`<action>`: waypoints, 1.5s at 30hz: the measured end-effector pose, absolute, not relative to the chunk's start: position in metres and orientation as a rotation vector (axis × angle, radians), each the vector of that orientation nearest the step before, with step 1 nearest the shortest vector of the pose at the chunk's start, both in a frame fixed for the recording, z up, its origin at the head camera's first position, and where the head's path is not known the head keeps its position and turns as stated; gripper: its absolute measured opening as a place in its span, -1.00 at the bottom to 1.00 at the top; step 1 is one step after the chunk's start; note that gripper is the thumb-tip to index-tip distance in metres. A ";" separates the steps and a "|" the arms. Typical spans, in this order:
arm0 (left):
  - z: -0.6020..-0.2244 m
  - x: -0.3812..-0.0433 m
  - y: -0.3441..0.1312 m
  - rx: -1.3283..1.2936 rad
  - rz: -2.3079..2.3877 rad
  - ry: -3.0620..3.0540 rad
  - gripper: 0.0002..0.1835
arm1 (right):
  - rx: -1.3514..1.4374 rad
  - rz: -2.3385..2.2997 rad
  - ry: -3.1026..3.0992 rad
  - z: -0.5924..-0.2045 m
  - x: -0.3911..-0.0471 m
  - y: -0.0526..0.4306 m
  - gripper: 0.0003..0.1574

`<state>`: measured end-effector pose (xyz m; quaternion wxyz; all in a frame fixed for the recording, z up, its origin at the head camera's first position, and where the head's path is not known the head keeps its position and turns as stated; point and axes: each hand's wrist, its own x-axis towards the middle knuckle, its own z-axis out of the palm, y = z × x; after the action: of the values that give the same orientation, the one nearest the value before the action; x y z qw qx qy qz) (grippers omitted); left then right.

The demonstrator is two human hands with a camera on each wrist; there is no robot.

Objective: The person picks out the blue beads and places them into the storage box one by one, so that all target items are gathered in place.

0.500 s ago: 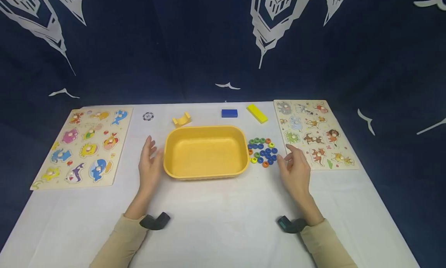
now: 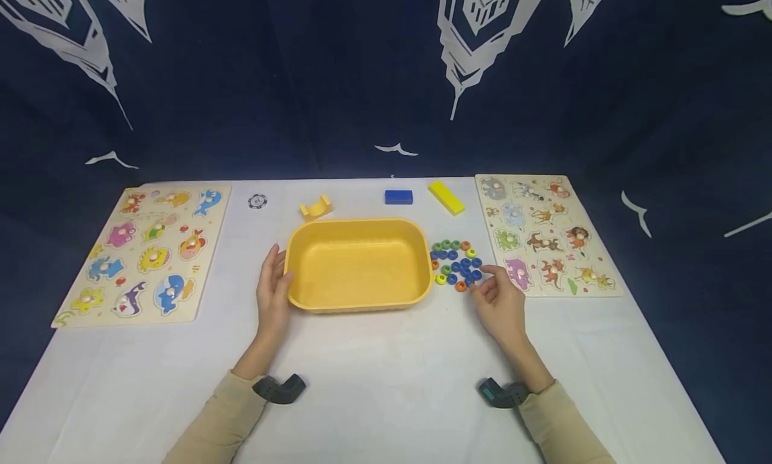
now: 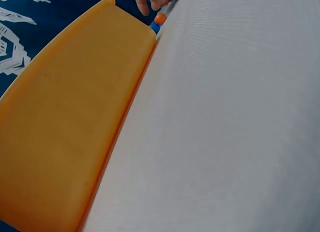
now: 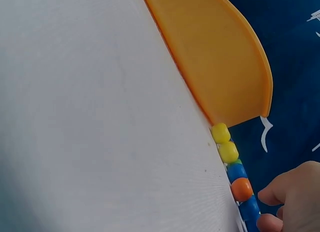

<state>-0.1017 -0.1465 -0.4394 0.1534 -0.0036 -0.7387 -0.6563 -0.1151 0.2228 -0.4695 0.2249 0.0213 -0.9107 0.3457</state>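
Note:
A yellow plastic tray (image 2: 360,310) stands mid-table, its inside bare. My left hand (image 2: 274,300) is at its left end, fingers fairly straight along the outer wall and thumb at the rim; in the left wrist view that hand is out of sight. To the tray's right lies a loose group of small round beads (image 2: 465,263) in blue, green, orange and yellow. My right hand (image 2: 500,306) is at their right edge, thumb and forefinger apart beside the blue beads (image 4: 249,210). I see no bead lifted.
Wooden animal puzzle boards lie at the left (image 2: 139,256) and right (image 2: 545,236). Behind the tray are a yellow curved block (image 2: 316,208), a blue block (image 2: 399,197), a yellow bar (image 2: 446,198) and a poker chip (image 2: 257,201). A dark patterned cloth (image 2: 301,82) hangs beyond.
My left hand has moved right, up to the tray's end. My right hand has shifted left to the beads, uncovering a purple animal on the right board. Tray and beads stay put.

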 end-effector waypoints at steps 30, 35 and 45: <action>-0.440 -0.104 -0.148 -0.042 -1.889 -2.157 -0.50 | 0.362 0.988 -2.406 -0.423 -0.126 0.185 -0.73; -0.440 -0.105 -0.150 -0.039 -1.876 -2.157 -0.50 | 0.622 0.931 -2.466 -0.393 -0.147 0.123 -0.77; -0.441 -0.108 -0.151 -0.080 -1.872 -2.138 -0.49 | 0.888 0.720 -2.798 -0.402 -0.178 0.015 -0.83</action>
<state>-0.1083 -0.1508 -0.4406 0.1488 -0.0280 -0.7435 -0.6513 -0.1783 0.0154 -0.4024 0.0593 0.2932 -0.9241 0.2377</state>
